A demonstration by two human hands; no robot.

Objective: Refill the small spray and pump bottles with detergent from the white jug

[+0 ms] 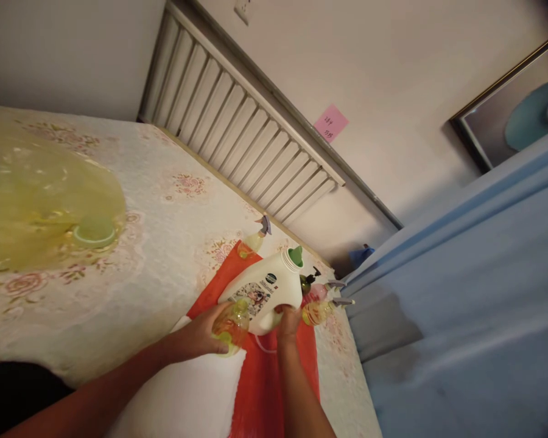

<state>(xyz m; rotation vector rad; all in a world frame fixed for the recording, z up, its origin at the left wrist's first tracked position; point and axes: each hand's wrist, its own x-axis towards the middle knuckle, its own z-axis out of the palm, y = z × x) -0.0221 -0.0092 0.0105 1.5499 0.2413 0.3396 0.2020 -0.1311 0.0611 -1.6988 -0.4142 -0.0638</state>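
My left hand point(205, 336) is wrapped round a small clear bottle of yellow liquid point(231, 327). My right hand point(288, 322) grips the handle end of a large white jug point(265, 289) with a green spout and a printed label; the jug is tilted over the small bottle. Both are held above an orange-red cloth point(260, 377) on a table with a floral lace cover point(155, 243). Other small bottles stand close by: one with a grey pump point(254, 239) behind the jug, and several more point(317, 298) just right of it.
A large translucent yellow-green dome with a green knob point(50, 201) sits on the table at the left. A white cloth point(187, 395) lies under my left forearm. A white radiator point(242, 128) and a wall with a pink note point(330, 123) lie beyond. Blue fabric point(475, 292) fills the right.
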